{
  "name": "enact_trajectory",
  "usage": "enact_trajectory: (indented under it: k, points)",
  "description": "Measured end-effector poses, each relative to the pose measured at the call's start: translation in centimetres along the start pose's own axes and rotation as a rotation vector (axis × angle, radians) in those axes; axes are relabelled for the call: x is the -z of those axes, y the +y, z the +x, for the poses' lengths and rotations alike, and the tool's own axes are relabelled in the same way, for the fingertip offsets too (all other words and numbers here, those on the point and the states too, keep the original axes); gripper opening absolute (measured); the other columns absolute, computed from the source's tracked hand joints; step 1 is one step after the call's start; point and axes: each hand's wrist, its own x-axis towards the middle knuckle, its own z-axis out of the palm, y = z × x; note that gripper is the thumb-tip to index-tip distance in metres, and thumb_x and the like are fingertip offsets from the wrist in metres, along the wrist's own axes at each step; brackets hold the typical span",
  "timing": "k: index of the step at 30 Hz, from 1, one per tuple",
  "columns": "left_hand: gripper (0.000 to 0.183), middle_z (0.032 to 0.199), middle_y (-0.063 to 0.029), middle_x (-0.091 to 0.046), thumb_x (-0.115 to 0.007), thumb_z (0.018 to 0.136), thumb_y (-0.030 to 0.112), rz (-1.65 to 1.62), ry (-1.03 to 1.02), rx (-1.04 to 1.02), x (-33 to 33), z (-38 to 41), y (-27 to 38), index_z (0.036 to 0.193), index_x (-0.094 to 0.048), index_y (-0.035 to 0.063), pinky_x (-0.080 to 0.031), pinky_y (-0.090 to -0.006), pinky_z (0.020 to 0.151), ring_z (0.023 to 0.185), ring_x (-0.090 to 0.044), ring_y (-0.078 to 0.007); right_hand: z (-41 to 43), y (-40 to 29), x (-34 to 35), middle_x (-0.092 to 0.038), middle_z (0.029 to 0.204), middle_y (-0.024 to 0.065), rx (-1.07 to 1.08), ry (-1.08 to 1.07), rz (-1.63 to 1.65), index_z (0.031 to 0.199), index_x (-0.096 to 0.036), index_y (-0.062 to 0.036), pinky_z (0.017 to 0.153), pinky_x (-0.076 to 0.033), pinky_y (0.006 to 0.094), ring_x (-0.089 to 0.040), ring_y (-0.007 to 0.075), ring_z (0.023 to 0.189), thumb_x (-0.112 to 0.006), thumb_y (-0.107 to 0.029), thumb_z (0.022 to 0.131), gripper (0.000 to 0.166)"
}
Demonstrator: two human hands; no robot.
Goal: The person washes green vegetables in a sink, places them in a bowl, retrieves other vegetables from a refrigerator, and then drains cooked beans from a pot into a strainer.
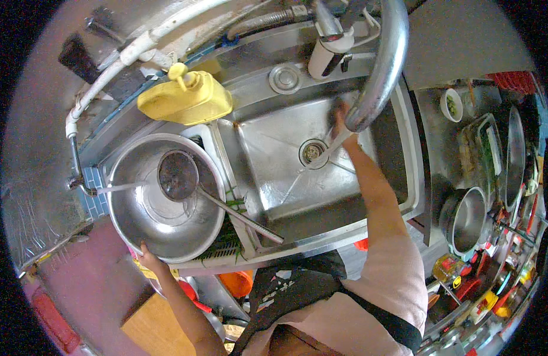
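My left hand [153, 261] grips the near rim of a large stainless steel bowl [127, 213], thumb on top. Inside the bowl rests the dark round head of a long-handled ladle or strainer [178, 175]; its handle [243, 220] crosses the rim towards the sink's front edge. Over in the sink basin [278, 142], my right hand [341, 120] is low at the far right, partly hidden behind the thick metal spout [383, 75]. Its fingers are blurred, so any hold cannot be made out. Water from the spout runs towards the drain strainer [313, 153].
A wall tap [84, 189] pours water into the bowl. Behind it stands a yellow plastic jug [185, 100]. A round metal drain cover [285, 79] lies on the back ledge. Green leaves [227, 233] lie beside the bowl. A metal pot [467, 220] and a white bowl [451, 105] stand right.
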Motion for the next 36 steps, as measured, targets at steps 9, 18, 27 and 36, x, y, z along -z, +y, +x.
enact_trajectory:
  k: [9, 18, 27, 36]
  points:
    - [0.037, 0.104, -0.0114, -0.055, -0.056, 0.082, 0.015, -0.051, -0.066, 0.043, 2.1, 2.5, -2.2, 0.113, -0.049, -0.0034, -0.044, -0.0346, 0.076, 0.089, -0.053, -0.0218, -4.3, 0.5, -7.2, -0.050, 0.119, 0.0141, 0.536, -0.327, -0.058, 0.116, -0.050, -0.0048, 0.097, -0.033, 0.0410, -0.045, 0.0321, 0.111, -0.044, -0.019, 0.085, 0.035]
    - [0.033, 0.104, -0.0123, -0.056, -0.054, 0.082, 0.014, 0.017, -0.120, -0.031, 1.8, 3.6, -1.8, 0.109, -0.051, -0.0053, -0.045, -0.0341, 0.074, 0.085, -0.055, -0.0216, 0.0, 13.3, 0.9, -0.040, 0.127, 0.0102, 0.373, -0.121, -0.746, 0.117, -0.047, -0.0099, 0.094, -0.038, 0.0413, -0.034, 0.0331, 0.118, -0.051, -0.014, 0.076, 0.041]
    - [0.034, 0.100, -0.0149, -0.056, -0.057, 0.080, 0.017, -0.034, -0.068, -0.081, -1.9, -2.3, 2.7, 0.100, -0.052, -0.0106, -0.046, -0.0352, 0.073, 0.082, -0.055, -0.0231, -14.2, -1.5, -4.6, -0.045, 0.116, 0.0130, 0.403, -0.289, -0.121, 0.104, -0.051, -0.0052, 0.091, -0.038, 0.0400, -0.042, 0.0343, 0.107, -0.048, 0.002, 0.071, 0.034]
    - [0.037, 0.100, -0.0163, -0.054, -0.056, 0.080, 0.018, 0.094, -0.013, -0.028, 0.6, 1.5, -1.7, 0.102, -0.048, -0.0109, -0.045, -0.0361, 0.075, 0.083, -0.054, -0.0244, -11.0, -0.7, 14.3, -0.051, 0.105, 0.0200, -0.134, 0.656, -0.247, 0.101, -0.053, -0.0034, 0.082, -0.038, 0.0444, -0.047, 0.0374, 0.095, -0.054, 0.002, 0.064, 0.037]
